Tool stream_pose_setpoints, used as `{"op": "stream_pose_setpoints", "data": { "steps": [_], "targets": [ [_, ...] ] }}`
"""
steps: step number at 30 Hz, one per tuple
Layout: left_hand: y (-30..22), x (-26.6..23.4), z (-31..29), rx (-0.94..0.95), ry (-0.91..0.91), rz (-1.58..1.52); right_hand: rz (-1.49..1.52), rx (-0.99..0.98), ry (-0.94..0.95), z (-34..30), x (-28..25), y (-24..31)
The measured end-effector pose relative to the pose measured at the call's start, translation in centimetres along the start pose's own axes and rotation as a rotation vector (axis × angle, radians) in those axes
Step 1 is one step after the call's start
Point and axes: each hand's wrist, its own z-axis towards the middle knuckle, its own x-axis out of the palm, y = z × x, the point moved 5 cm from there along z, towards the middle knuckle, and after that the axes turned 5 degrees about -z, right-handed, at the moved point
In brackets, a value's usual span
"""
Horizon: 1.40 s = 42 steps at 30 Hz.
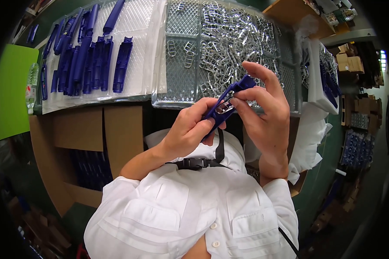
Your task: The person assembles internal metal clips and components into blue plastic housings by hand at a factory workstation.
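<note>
My left hand (186, 130) grips the lower end of a long dark-blue plastic housing (245, 83), which is tilted up to the right in front of my chest. A bent shiny metal wire clip (224, 107) lies in the housing's open channel. My right hand (267, 113) pinches the upper part of the housing with thumb and forefinger, close by the clip; another finger stretches out above. Just beyond my hands is a clear ridged plastic tray (173, 104), with a heap of similar metal clips (233, 36) in it.
Several blue housings (86, 64) lie on a white-lined tray (136, 64) at the left. An open cardboard box (123, 138) with blue parts inside stands below them. At the right are a white foam box (319, 93) and white plastic bags (309, 142). A clear bottle (32, 86) stands far left.
</note>
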Motion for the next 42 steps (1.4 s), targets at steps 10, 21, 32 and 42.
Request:
{"op": "stream_pose_setpoints", "data": {
  "steps": [10,21,32,42],
  "targets": [
    [0.6,-0.2,0.7,-0.031,-0.064,0.060,-0.072,-0.020,0.141,0.4,1.5,-2.0],
    [1.0,0.7,0.7,0.066,-0.065,0.012,0.310,0.293,0.066,-1.5,1.8,-4.7],
    [1.8,1.8,2.7,-0.005,-0.189,0.275,0.642,0.477,0.112,-4.1,3.1,-6.5],
    [3.9,1.1,3.2,-0.038,-0.244,0.230,0.567,0.444,0.105,-4.9,4.5,-7.5]
  ]
}}
